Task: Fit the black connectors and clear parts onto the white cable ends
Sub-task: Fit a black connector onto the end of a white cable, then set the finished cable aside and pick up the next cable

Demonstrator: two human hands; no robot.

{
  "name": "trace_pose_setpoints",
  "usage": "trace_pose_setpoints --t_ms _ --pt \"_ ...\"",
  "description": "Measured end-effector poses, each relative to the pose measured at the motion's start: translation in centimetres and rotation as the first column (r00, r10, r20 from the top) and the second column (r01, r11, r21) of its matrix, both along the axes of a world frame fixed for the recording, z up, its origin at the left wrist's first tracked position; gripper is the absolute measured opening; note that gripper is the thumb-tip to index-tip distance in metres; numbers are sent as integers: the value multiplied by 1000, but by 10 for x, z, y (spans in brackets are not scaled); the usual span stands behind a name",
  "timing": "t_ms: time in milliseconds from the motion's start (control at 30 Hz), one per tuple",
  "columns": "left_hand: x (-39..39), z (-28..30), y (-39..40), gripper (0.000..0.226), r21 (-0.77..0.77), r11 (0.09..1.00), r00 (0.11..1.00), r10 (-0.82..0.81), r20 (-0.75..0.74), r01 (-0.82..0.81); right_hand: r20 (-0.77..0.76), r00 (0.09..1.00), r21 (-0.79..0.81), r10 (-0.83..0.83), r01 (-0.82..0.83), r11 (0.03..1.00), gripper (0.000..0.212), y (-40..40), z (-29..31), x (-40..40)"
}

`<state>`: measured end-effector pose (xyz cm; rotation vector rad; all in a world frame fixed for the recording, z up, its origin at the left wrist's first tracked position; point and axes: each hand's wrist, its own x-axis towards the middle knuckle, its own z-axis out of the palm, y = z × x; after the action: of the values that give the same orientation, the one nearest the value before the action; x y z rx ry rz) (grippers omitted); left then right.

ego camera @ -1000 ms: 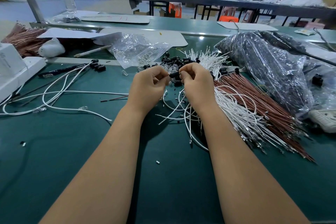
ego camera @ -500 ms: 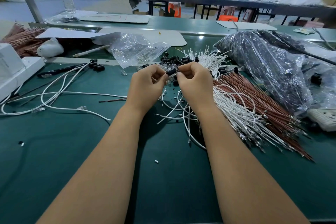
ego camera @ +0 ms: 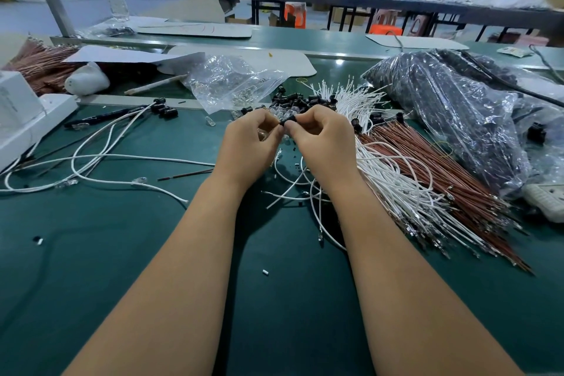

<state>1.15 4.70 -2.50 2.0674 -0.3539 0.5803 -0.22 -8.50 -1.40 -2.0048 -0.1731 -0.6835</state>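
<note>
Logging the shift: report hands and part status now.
Left hand and right hand both pinch one black connector. Cable join hidden. Nothing obstructing.

Head view, down over green bench
</note>
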Motion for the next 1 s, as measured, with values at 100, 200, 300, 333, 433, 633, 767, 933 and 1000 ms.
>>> trace_pose_setpoints --t_ms 100,200,300,333,433,633,767,933,1000 --pt "-1 2 1 7 1 997 996 -81 -36 81 -21 1000 54 12 -10 998 15 -2 2 0" --pt "-1 4 2 3 -24 992 991 -126 -52 125 -63 997 90 36 -30 995 15 -3 3 0" --pt "-1 5 2 5 -57 989 986 -144 -85 139 -76 996 130 51 -41 991 14 -3 4 1" --pt "-1 5 1 4 -63 989 986 -140 -87 134 -79 996 142 52 -41 989 12 -3 4 2" --pt "-2 6 1 4 -60 991 991 -124 -56 121 -93 991 159 92 -77 984 3 -2 4 2" --pt "-1 4 3 4 79 994 997 -75 14 73 -184 970 69 161 -150 986 17 2 1 2" --pt "3 -2 5 7 238 971 998 17 61 -31 -190 970 38 155 -150 988 22 6 -1 2" --pt "3 -5 5 10 312 935 985 153 81 -171 -217 963 13 161 -162 987 23 5 0 3" --pt "4 -6 4 9 307 936 984 163 64 -175 -212 966 8 150 -152 988 22 4 0 4"
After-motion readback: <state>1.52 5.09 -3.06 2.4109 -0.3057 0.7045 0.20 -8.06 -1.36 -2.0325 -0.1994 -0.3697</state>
